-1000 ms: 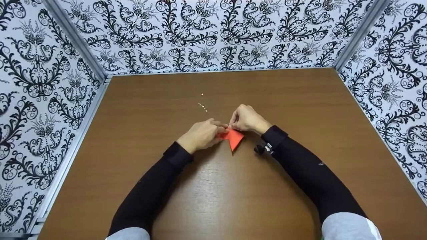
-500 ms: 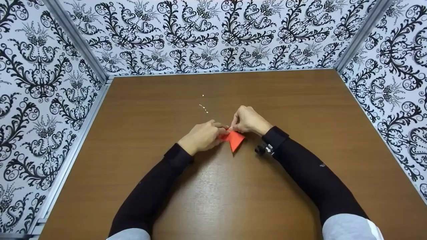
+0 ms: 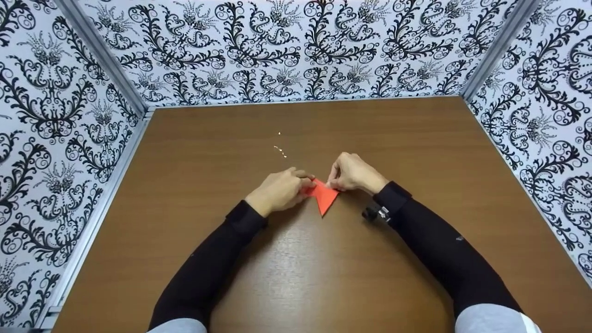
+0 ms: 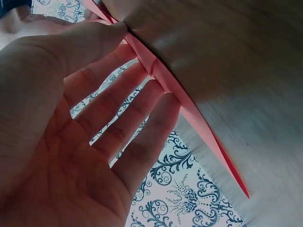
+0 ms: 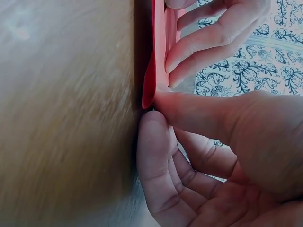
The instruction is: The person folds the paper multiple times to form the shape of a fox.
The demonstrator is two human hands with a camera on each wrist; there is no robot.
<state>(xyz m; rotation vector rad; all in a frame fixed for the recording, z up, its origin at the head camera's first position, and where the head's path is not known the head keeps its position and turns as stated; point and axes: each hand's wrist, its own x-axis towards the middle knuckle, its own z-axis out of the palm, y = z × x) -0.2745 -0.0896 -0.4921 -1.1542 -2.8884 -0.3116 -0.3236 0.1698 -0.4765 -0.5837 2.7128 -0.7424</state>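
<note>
A folded piece of orange-red paper [image 3: 326, 199] lies on the wooden table, its pointed end toward me. My left hand [image 3: 281, 188] covers the paper's left part. In the left wrist view its fairly straight fingers [image 4: 142, 137] press the paper strip [image 4: 189, 106] with their tips, the thumb tip at its edge. At the upper right edge my right hand [image 3: 355, 173] has thumb and index finger together at the paper. The right wrist view shows that thumb [image 5: 203, 111] on the fold's end, the index fingertip just beside it and the other fingers curled.
Several tiny white bits [image 3: 281, 151] lie on the table [image 3: 222, 138] beyond the hands. Patterned black-and-white panels [image 3: 296, 51] stand at the back and sides. A small black wrist camera [image 3: 370, 213] hangs below my right cuff.
My right hand has slid right and slightly toward me along the paper's edge, away from my left fingers. More of the paper's top shows between the hands; the left hand stays about put.
</note>
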